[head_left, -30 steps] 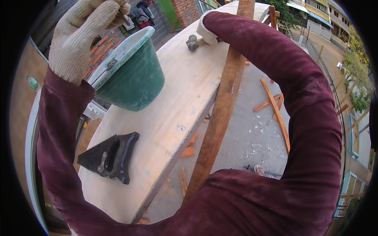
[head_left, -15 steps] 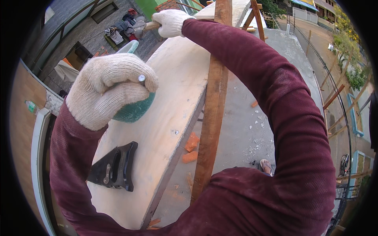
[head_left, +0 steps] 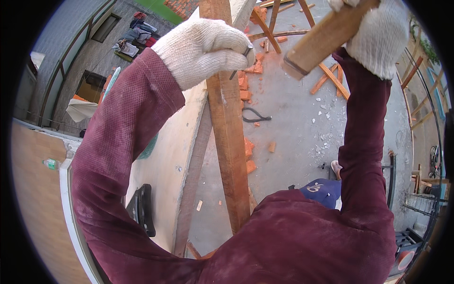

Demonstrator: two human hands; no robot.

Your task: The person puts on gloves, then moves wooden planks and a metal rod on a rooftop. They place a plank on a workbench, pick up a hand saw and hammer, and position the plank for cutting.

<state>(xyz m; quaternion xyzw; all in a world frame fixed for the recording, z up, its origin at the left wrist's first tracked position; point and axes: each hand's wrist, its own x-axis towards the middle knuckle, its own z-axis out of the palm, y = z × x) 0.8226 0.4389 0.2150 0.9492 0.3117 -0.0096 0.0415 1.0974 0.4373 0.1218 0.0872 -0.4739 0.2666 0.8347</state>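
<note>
My left hand (head_left: 203,52), in a white knitted glove, pinches a nail (head_left: 233,75) between thumb and fingers. It hovers over a long brown wooden beam (head_left: 227,142), beside the beam's upper part. My gloved right hand (head_left: 382,42), raised at the upper right, is closed around the wooden handle of a hammer (head_left: 326,38). The handle's blunt end points down and left; the hammer's head is out of sight. Left of the beam runs a pale board (head_left: 175,137). A black-handled saw (head_left: 145,210) lies on it, partly behind my left sleeve.
Broken orange bricks (head_left: 248,151) lie along the beam's right side on the grey concrete floor (head_left: 298,132). A dark loop of cord or metal (head_left: 257,115) is beside them. Crossed timber pieces (head_left: 331,78) and white rubble lie further right. A green container (head_left: 149,149) shows behind my left arm.
My left hand has moved right with the nail, from above the board to the beam. The hammer in my right hand has swung from the far left to the upper right. The view has shifted.
</note>
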